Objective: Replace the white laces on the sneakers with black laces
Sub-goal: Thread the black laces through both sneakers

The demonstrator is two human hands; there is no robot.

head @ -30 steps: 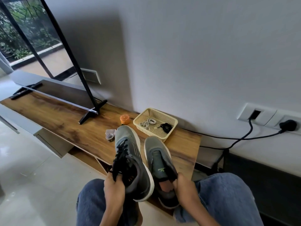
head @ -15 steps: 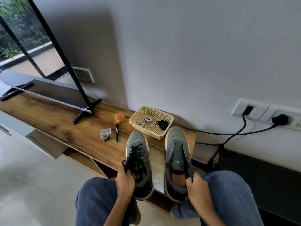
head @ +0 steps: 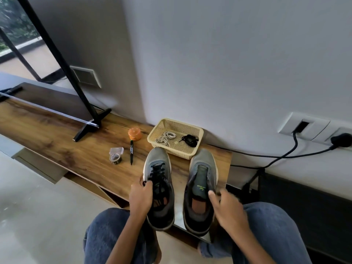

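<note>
Two grey sneakers stand side by side on the wooden bench (head: 80, 149), toes toward the wall. The left sneaker (head: 162, 212) is threaded with black laces (head: 157, 171); my left hand (head: 141, 197) grips its left side, thumb on the laces. The right sneaker (head: 202, 168) has no lace and its tongue is bare. My right hand (head: 226, 208) hovers at its right side with fingers spread, thumb close to the collar. Behind the toes sits a beige basket (head: 177, 154) holding coiled white laces (head: 165, 138) and a bundled black lace (head: 189, 140).
A black marker (head: 131, 152), an orange-lidded jar (head: 134, 133) and a tape roll with a clear box (head: 115, 157) lie left of the sneakers. A TV stand foot (head: 91, 123) stands further left. Cables (head: 266, 157) run from wall sockets at right. My knees are below the bench edge.
Both sneakers have come down from my lap onto the bench and now stand parallel. My right hand has let go of the right sneaker and opened.
</note>
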